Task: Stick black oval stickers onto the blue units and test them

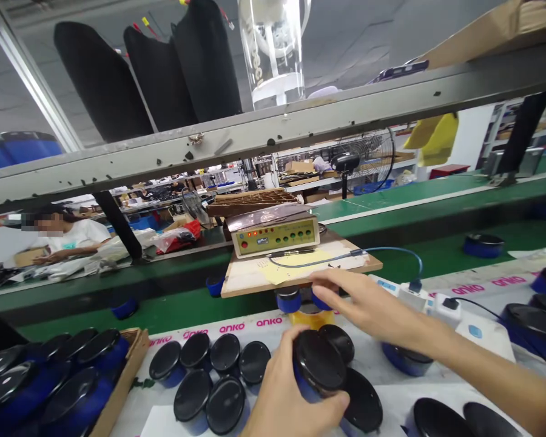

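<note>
My L hand (pixel 295 388) has its grip closed round a blue container (pixel 319 361) w/ a glossy black top, low centre, just above or on the counter (pixel 273 334); can't tell if its base touches. Fingers lie along the far L side, thumb across the near edge, top tilted my way. Good hold, I'd say: pressure on opp. sides, black face mostly uncovered. Best to squeeze evenly & not too hard, since the rim looks slick & could slip if the thumb rides up. Other black-topped containers (pixel 225 403) stand close on both sides, so any lift or turn wants to be straight & slow, or I'd knock the nbrs.

My R hand (pixel 346 297) is up at the front edge of the wooden board (pixel 243 279), fingers partly bent by a small blue part (pixel 319 301) under it; can't tell if that grip has hold of it or only brushes it. R forearm comes in from far R, slanting up & over the white power strip (pixel 475 331), palm down-ish. Wants care w/ the blue cable (pixel 391 249) nearby. L wrist comes up from the bottom edge, thumb out to the R.
</note>
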{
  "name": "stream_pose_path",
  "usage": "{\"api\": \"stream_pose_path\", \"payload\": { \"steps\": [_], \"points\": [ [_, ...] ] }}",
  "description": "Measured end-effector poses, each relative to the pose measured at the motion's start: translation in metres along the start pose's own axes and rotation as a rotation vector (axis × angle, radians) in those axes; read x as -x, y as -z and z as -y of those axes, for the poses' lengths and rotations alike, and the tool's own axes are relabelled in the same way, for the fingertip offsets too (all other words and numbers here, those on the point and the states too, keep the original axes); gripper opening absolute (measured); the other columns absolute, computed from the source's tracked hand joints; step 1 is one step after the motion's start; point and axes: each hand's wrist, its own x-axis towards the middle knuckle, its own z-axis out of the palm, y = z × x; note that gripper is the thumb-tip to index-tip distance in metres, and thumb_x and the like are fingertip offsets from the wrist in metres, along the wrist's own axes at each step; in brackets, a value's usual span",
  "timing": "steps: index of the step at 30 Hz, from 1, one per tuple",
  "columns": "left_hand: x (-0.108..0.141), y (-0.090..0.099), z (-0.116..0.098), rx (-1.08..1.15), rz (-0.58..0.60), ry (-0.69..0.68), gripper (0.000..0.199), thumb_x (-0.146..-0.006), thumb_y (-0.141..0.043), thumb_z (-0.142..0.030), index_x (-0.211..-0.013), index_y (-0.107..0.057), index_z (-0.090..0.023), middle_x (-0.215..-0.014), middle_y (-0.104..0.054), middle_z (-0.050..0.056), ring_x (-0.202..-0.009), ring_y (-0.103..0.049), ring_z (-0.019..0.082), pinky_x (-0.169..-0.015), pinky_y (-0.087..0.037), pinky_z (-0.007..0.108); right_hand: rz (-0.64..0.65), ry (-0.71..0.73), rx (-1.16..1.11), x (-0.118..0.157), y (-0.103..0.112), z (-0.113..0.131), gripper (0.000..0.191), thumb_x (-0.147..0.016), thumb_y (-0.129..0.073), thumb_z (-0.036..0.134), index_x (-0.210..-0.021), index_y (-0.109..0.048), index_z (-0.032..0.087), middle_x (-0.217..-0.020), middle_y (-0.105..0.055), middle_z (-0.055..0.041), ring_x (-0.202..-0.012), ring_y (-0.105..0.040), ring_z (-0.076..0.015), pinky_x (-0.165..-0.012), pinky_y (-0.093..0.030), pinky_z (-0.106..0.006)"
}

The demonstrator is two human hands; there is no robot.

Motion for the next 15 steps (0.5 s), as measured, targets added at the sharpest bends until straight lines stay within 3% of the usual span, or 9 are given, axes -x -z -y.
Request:
{"api": "stream_pose_path", "payload": {
  "steps": [4, 8, 15],
  "points": [
    [-0.002, -0.003, 0.003, 0.011, 0.025, -0.015, 0.071, -0.052, -0.073, -0.014, -0.119, -0.052, -0.019, -0.118, -0.06, 0.008, -0.113, -0.053, 0.028, -0.101, -0.038, 0.043, 0.077, 0.13, 0.109, -0.039, -0.023, -0.034, 0.032, -0.095, -0.036, 0.028, -0.11, -0.061, 0.014, -0.108, -0.065, -0.0124, -0.101, -0.058, -0.0243, -0.09, -0.045, -0.039],
    [-0.007, 0.0, 0.002, 0.03, 0.059, -0.024, 0.068, -0.049, -0.073, -0.012, -0.114, -0.054, -0.019, -0.114, -0.061, 0.006, -0.108, -0.055, 0.027, -0.097, -0.041, 0.038, 0.127, 0.211, 0.172, -0.051, -0.043, -0.044, 0.032, -0.094, -0.039, 0.028, -0.111, -0.061, 0.011, -0.113, -0.061, -0.0156, -0.107, -0.05, -0.0283, -0.095, -0.04, -0.046],
    [-0.021, 0.008, 0.004, 0.051, 0.108, 0.021, 0.06, -0.049, -0.073, -0.015, -0.106, -0.055, -0.021, -0.109, -0.062, 0.004, -0.102, -0.057, 0.027, -0.092, -0.044, 0.038, 0.163, 0.229, 0.183, -0.059, -0.039, -0.05, 0.033, -0.097, -0.036, 0.031, -0.112, -0.062, 0.016, -0.111, -0.063, -0.0113, -0.102, -0.054, -0.0239, -0.091, -0.043, -0.04]
  ]
}}
